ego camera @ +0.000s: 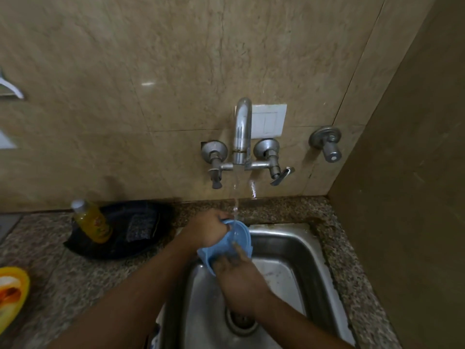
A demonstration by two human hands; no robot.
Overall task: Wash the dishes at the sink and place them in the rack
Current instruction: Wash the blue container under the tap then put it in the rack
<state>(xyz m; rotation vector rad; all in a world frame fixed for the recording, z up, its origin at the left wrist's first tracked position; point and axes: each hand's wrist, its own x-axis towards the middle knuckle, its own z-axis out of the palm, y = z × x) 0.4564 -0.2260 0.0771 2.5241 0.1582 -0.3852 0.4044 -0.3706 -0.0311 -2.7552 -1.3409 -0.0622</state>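
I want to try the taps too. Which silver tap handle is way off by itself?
The round knob farthest right on the wall, near the corner. The other two handles sit on either side of the spout pouring water.

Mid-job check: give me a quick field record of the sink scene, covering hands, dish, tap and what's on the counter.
dish: blue bowl, tilted, over the sink
left hand: grips the bowl's rim
right hand: fingers on the bowl, rubbing or steadying; cannot tell which
tap: running, stream lands on the bowl
counter, left: yellow bottle standing in a black tray; yellow plate at the frame edge
rack: not in view
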